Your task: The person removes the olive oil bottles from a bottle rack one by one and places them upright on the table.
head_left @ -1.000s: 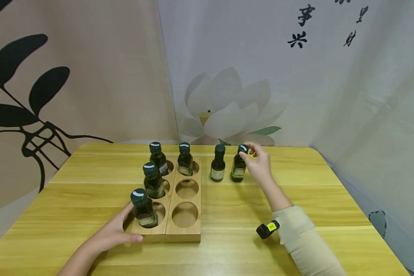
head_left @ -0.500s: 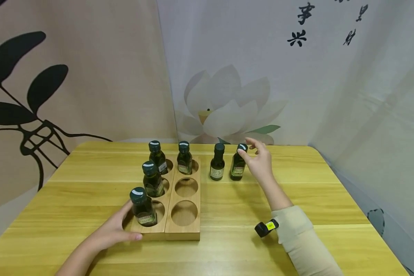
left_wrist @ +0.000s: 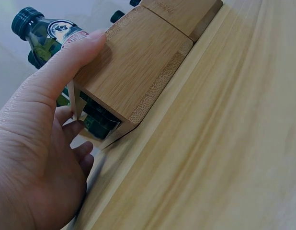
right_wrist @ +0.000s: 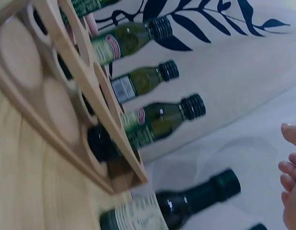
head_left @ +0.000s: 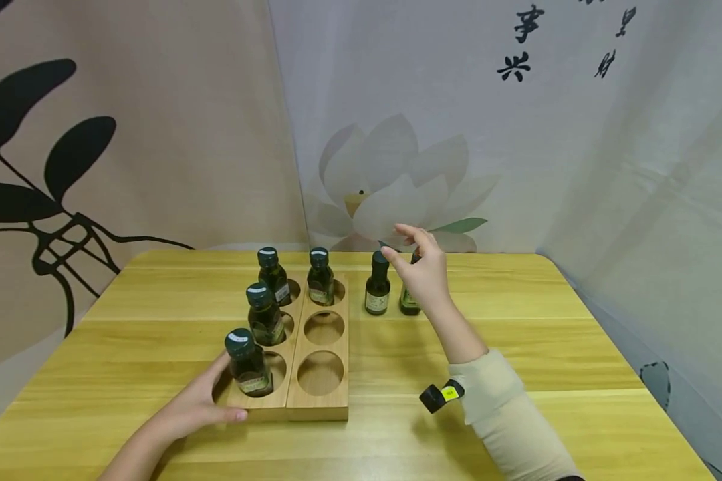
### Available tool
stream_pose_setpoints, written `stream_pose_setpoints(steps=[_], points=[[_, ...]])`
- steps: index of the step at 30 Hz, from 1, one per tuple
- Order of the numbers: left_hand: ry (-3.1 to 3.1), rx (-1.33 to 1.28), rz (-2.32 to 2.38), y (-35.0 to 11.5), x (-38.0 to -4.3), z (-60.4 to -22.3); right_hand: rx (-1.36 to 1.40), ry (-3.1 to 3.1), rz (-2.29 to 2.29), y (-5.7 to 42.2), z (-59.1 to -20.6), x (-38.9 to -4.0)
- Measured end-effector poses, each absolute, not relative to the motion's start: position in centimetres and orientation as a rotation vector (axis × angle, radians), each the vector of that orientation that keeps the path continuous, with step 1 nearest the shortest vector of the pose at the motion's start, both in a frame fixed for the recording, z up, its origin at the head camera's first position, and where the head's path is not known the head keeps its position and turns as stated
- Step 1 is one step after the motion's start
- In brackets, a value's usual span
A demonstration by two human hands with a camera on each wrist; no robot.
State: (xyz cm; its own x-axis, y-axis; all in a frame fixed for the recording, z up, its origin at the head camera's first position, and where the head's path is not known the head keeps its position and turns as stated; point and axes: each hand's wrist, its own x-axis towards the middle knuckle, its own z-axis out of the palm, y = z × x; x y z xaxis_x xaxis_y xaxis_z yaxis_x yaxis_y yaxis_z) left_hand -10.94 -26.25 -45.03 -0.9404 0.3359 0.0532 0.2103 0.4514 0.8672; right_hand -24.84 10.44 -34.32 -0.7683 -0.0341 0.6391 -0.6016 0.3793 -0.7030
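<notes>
Two wooden bottle racks [head_left: 319,413] stand side by side in the head view. My left hand [head_left: 195,404] grips the near left corner; in the left wrist view its thumb lies on the front face, fingers curled by the open side. Several small green bottles stand in the holes: three in the left row, one [head_left: 321,284] in the far right hole. Right of the racks, a dark slim-necked bottle [head_left: 377,297] stands beside a green bottle [head_left: 409,304], partly hidden by my right hand [head_left: 424,270]. That hand holds nothing, thumb and fingers apart, near the slim-necked bottle's cap.
The wooden table [head_left: 517,321] ends at a printed curtain [head_left: 433,167] behind the bottles. A black camera [head_left: 434,399] is strapped at my right wrist. The right rack's middle hole [head_left: 324,327] and near hole show bare wood.
My right hand has let go of the right-hand green bottle and moved left, towards the slim-necked bottle. My left hand keeps its place on the rack.
</notes>
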Motion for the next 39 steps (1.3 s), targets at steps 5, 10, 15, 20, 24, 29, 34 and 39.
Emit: stream_pose_setpoints(steps=[5, 10, 15, 20, 24, 29, 34, 39], points=[[2.566, 0.47, 1.501, -26.2, -10.9, -45.1, 0.603, -2.098, 1.393, 8.4, -34.2, -24.5], [2.555, 0.487, 1.519, -26.3, -11.1, -45.3, 0.664, -2.077, 1.422, 6.5, -34.3, -24.3], [2.554, 0.509, 1.517, -26.3, -11.1, -45.3, 0.681, -2.103, 1.458, 4.8, -34.6, -24.2], [2.568, 0.505, 1.512, -26.2, -11.1, -45.4, 0.666, -2.182, 1.485, 3.4, -34.8, -24.0], [2.563, 0.511, 1.524, -26.2, -11.0, -45.4, 0.635, -2.245, 1.527, 2.5, -34.8, -24.1], [2.571, 0.503, 1.512, -26.2, -11.0, -45.2, 0.583, -2.322, 1.541, 1.5, -35.4, -24.7], [2.576, 0.472, 1.502, -26.1, -10.9, -45.0, 0.542, -2.387, 1.527, 0.8, -36.3, -25.3], [2.582, 0.484, 1.501, -26.2, -10.9, -44.9, 0.53, -2.401, 1.519, 0.4, -36.9, -25.7]])
